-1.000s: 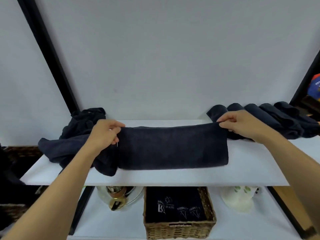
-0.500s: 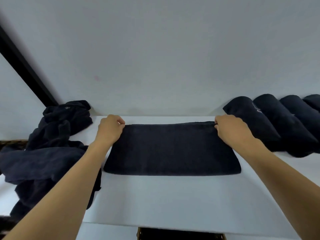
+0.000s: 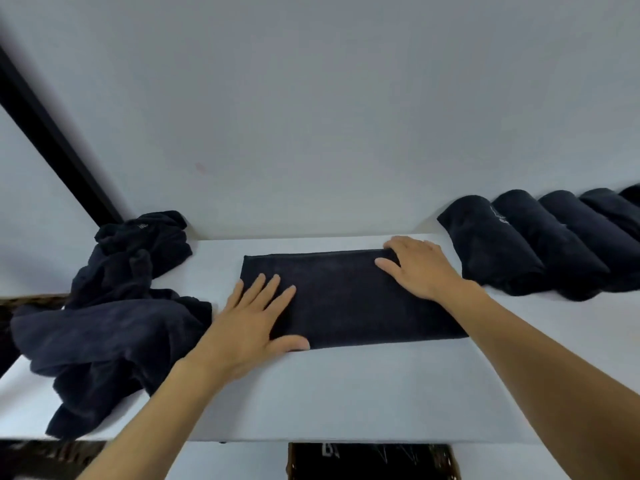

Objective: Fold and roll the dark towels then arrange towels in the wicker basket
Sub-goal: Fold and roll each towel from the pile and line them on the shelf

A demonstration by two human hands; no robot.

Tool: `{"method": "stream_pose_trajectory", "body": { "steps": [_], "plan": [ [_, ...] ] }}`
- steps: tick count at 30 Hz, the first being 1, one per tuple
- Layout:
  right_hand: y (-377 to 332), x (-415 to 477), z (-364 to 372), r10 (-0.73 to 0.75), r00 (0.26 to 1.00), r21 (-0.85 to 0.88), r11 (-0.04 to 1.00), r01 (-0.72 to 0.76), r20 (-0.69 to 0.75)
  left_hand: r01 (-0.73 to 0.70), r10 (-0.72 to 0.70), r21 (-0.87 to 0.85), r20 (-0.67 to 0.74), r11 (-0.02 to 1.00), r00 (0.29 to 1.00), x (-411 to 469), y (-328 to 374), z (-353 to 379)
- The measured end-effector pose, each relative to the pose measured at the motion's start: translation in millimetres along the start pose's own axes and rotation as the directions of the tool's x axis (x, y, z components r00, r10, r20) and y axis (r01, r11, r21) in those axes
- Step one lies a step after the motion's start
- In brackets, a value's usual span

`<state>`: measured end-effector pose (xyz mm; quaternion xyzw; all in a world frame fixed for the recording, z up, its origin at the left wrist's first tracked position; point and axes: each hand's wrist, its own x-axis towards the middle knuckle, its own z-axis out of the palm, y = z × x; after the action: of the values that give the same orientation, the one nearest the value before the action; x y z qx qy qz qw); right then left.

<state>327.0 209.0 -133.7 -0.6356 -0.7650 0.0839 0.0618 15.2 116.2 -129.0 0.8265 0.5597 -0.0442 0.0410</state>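
A dark towel point(image 3: 349, 299), folded into a long flat rectangle, lies on the white shelf point(image 3: 346, 393). My left hand point(image 3: 252, 323) lies flat on its left end, fingers straight and spread. My right hand point(image 3: 420, 266) presses flat on its far right corner. Several rolled dark towels point(image 3: 540, 244) lie in a row at the right, just beyond my right hand. A heap of unfolded dark towels point(image 3: 114, 306) sits at the left. Below the shelf's front edge, the wicker basket point(image 3: 374, 462) with dark towels inside is partly visible.
A pale wall point(image 3: 311, 116) rises right behind the shelf. A black post point(image 3: 52, 143) slants up at the left. The shelf's front edge runs close below my forearms.
Both hands let go of the towel's far edge and now lie flat on it. My left hand slid toward me along the left end. The view tilted up and closer.
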Motion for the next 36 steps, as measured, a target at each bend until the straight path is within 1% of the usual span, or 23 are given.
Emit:
{"method": "stream_pose_trajectory", "body": {
  "steps": [2,3,4,5,7,9,10,11,13,15,16,18,20,22,23,25,26,27,29,31,33,34,36],
  "plan": [
    [-2,-4,-11,0.014,1.0,-0.016,1.0,-0.015,-0.027,-0.185,0.202,0.104,-0.185,0.977,0.962,-11,8,2],
    [-3,-7,-18,0.023,1.0,-0.03,0.999,-0.024,-0.02,-0.25,0.288,0.155,-0.316,0.956,0.904,-6,7,3],
    [-4,-13,-24,0.033,0.999,-0.028,0.999,-0.034,-0.009,-0.274,0.339,0.21,-0.413,0.939,0.845,1,1,5],
    [-6,-19,-30,0.052,0.999,-0.005,0.999,-0.052,0.003,-0.241,0.334,0.258,-0.432,0.936,0.838,10,-6,2],
    [-11,-35,-41,0.117,0.992,0.089,0.989,-0.12,0.038,-0.053,0.189,0.331,-0.394,0.942,0.899,30,-20,-16],
    [-22,-59,-48,0.205,0.973,0.251,0.941,-0.226,0.108,0.15,-0.028,0.305,-0.37,0.94,0.929,43,-21,-34],
    [-28,-71,-48,0.239,0.959,0.318,0.907,-0.276,0.151,0.206,-0.098,0.271,-0.363,0.94,0.926,46,-15,-39],
    [-34,-84,-46,0.26,0.945,0.356,0.879,-0.317,0.199,0.192,-0.112,0.212,-0.342,0.958,0.933,47,-5,-41],
    [-43,-107,-39,0.266,0.924,0.365,0.86,-0.357,0.276,-0.044,0.047,0.015,-0.346,0.999,0.937,32,33,-39],
    [-47,-125,-34,0.277,0.918,0.371,0.851,-0.372,0.285,-0.35,0.274,-0.178,-0.348,0.92,0.897,-4,71,-27],
    [-49,-133,-33,0.292,0.915,0.395,0.834,-0.386,0.277,-0.434,0.359,-0.172,-0.345,0.884,0.867,-24,83,-17],
    [-52,-146,-34,0.32,0.906,0.44,0.796,-0.415,0.276,-0.494,0.469,0.014,-0.335,0.87,0.817,-56,96,4],
    [-53,-158,-33,0.332,0.897,0.471,0.767,-0.436,0.292,-0.461,0.483,0.147,-0.301,0.875,0.822,-72,97,19],
    [-56,-170,-32,0.327,0.89,0.482,0.753,-0.448,0.317,-0.444,0.467,0.146,-0.326,0.884,0.822,-80,92,22],
    [-57,-176,-32,0.328,0.889,0.428,0.787,-0.445,0.321,-0.448,0.46,0.12,-0.353,0.886,0.815,-83,88,22],
    [-61,-186,-30,0.353,0.904,0.163,0.904,-0.396,0.24,-0.462,0.448,0.067,-0.399,0.884,0.8,-91,84,19],
    [-63,-192,-29,0.341,0.931,0.041,0.936,-0.349,0.134,-0.454,0.43,0.036,-0.397,0.89,0.811,-95,83,16],
    [-65,-200,-27,0.266,0.964,0.004,0.964,-0.266,0.013,-0.432,0.388,-0.022,-0.396,0.902,0.832,-98,82,14],
    [-73,-216,-20,-0.014,0.991,0.109,0.994,0.029,-0.133,-0.382,0.29,-0.185,-0.388,0.905,0.875,-99,82,8],
    [-87,-232,-9,-0.229,0.969,0.04,0.972,0.234,-0.09,-0.348,0.221,-0.288,-0.394,0.892,0.892,-97,82,1],
    [-87,-236,14,-0.306,0.942,-0.15,0.947,0.286,-0.138,-0.324,0.187,-0.356,-0.369,0.877,0.911,-94,82,-5],
    [-83,-234,20,-0.29,0.937,-0.149,0.953,0.264,-0.197,-0.312,0.177,-0.386,-0.346,0.868,0.921,-91,82,-7],
    [-75,-229,14,-0.177,0.942,0.059,0.978,0.201,-0.287,-0.271,0.134,-0.47,-0.304,0.84,0.943,-89,79,-10]
  ]
}}
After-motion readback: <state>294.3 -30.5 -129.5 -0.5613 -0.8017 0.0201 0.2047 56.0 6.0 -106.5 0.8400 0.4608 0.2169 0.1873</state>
